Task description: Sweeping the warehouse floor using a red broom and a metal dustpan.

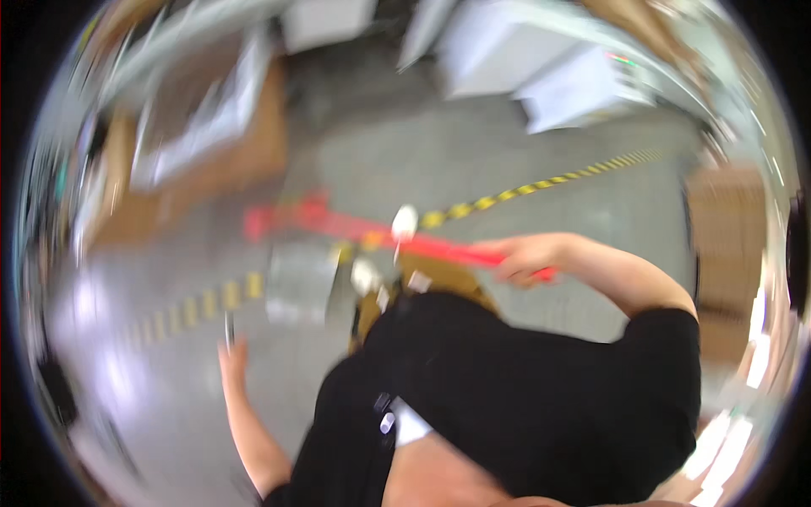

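The right hand point(530, 258) is wrapped round the red bar point(439, 249) near one end, probably so the rest can reach out; it slants across in front of the body, its far end too blurred for me to make out. The left hand point(234, 348), held well out to the other side, seems to pinch a slim silvery piece point(229, 328), perhaps kept clear of the bar. Between them shows a pale square point(300, 287), hard to identify. Beyond, striped tape point(498, 200) crosses the floor point(405, 144), presumably marking a boundary.
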`<state>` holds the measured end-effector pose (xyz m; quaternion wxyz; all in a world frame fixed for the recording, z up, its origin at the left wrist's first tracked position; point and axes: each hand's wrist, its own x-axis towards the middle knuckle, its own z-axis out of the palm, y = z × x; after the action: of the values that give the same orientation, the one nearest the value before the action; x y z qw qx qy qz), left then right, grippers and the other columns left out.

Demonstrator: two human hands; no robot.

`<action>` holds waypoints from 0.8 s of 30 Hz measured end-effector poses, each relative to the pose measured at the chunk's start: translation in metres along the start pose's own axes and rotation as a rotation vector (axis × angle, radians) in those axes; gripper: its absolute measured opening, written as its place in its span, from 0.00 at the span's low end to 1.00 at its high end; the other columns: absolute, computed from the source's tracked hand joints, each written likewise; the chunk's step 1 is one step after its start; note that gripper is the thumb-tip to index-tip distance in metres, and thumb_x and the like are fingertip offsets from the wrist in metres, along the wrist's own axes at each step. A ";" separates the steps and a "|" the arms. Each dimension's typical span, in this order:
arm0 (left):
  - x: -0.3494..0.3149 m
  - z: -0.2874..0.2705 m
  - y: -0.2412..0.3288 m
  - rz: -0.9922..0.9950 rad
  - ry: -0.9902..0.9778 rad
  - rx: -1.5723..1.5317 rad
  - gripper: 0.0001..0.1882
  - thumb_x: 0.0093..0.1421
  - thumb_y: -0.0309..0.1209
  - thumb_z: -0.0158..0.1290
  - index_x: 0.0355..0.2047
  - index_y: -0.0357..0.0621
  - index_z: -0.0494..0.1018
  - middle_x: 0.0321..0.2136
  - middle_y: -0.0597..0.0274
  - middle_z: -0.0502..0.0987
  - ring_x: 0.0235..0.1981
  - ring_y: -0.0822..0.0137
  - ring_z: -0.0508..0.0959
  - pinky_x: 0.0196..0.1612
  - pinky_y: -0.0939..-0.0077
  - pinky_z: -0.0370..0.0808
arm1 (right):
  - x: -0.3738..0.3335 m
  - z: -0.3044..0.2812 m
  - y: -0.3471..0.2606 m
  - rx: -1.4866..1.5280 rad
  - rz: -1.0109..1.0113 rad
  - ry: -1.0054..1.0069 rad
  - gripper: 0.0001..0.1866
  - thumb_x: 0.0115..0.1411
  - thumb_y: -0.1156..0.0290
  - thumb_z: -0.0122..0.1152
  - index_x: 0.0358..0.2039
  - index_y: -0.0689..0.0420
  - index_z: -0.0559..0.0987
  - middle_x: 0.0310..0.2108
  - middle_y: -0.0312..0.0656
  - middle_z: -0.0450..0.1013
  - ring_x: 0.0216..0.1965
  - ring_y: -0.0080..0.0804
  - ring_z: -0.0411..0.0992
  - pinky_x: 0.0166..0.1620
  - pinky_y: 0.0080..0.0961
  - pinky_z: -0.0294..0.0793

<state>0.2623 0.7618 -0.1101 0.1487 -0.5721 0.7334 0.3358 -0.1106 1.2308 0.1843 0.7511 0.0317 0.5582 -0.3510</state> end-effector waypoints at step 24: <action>-0.154 0.052 0.021 -0.054 0.093 -0.451 0.19 0.43 0.39 0.56 0.08 0.38 0.65 0.08 0.72 0.60 0.13 0.78 0.58 0.15 0.76 0.56 | 0.199 0.040 -0.090 -0.825 -0.269 0.018 0.33 0.52 0.70 0.47 0.59 0.47 0.48 0.23 0.35 0.63 0.17 0.20 0.60 0.21 0.20 0.64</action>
<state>0.2798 0.9125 -0.0488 -0.0077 -0.6252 0.6302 0.4603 -0.1027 1.0478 0.0585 0.6437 -0.3410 0.6574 -0.1927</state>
